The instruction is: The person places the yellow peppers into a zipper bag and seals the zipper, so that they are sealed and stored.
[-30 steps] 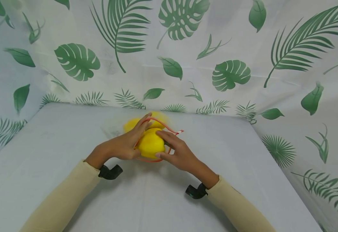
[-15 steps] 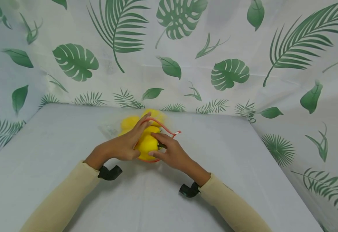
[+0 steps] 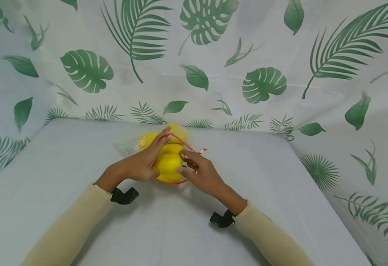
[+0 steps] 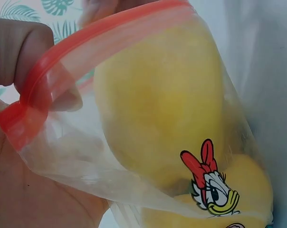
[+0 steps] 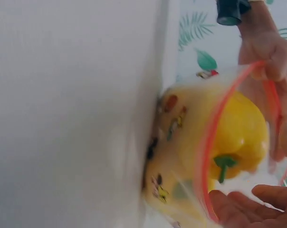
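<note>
A clear zip bag [image 3: 122, 146] with a red edge and printed cartoon figures lies on its side, its mouth toward my right hand. My left hand [image 3: 140, 164] grips the bag's red rim, fingers curled over it in the left wrist view. Just inside the mouth sits a yellow bell pepper [image 5: 241, 133], its green stem facing outward. More yellow shapes [image 3: 177, 133] lie deeper in the bag, their kind blurred by the plastic. At the mouth is my right hand [image 3: 204, 173], fingers extended beside the pepper's stem end and close to the rim [image 5: 210, 142], not gripping the pepper.
A white-covered table [image 3: 187, 232] lies under the bag and both arms. Behind it hangs a white cloth [image 3: 227, 85] with green leaf prints. Black cameras [image 3: 124, 195] are strapped at both wrists.
The pepper has moved left into the bag, pushed by my right hand. My right fingers have since come off it and drawn slightly right. My left hand keeps its grip on the rim.
</note>
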A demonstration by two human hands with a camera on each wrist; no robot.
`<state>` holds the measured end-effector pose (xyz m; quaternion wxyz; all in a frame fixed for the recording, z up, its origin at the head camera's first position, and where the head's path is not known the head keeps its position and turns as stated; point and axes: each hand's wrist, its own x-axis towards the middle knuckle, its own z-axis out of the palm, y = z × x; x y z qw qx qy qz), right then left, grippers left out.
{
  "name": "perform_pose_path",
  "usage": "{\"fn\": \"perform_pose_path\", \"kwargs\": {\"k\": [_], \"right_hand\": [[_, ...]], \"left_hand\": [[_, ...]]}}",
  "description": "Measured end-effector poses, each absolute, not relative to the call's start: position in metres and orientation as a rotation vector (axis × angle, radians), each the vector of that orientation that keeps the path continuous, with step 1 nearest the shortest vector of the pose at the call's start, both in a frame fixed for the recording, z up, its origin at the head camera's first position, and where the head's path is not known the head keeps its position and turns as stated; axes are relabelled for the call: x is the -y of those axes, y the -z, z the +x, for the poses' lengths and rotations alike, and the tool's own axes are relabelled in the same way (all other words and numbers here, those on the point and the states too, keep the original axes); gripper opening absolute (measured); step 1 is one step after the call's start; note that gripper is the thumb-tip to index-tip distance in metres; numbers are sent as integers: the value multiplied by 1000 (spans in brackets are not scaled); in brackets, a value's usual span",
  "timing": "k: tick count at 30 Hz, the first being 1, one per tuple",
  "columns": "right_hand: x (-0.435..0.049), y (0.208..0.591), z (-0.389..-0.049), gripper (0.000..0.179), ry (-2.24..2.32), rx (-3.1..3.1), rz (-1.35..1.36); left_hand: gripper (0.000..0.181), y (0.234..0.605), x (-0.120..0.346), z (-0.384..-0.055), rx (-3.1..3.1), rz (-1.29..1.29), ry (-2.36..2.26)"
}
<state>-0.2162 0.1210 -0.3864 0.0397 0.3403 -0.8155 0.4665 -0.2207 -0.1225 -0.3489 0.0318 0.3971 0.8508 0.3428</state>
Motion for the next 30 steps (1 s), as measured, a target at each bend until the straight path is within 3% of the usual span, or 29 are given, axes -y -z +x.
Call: {"fn": "perform_pose_path", "kwargs": {"k": [7, 20, 30], "right_hand": [[-149, 368, -227, 25, -1518, 2226, 1155], [-172, 364, -238, 47, -1543, 2379, 1157], [-162, 369, -239, 39, -1280, 2323, 1073]], "left_hand": [[99, 348, 123, -222, -2625, 1197, -1046], [102, 351, 125, -223, -2622, 1153, -1028], [101, 351, 123, -223, -2636, 1182, -1011]]}}
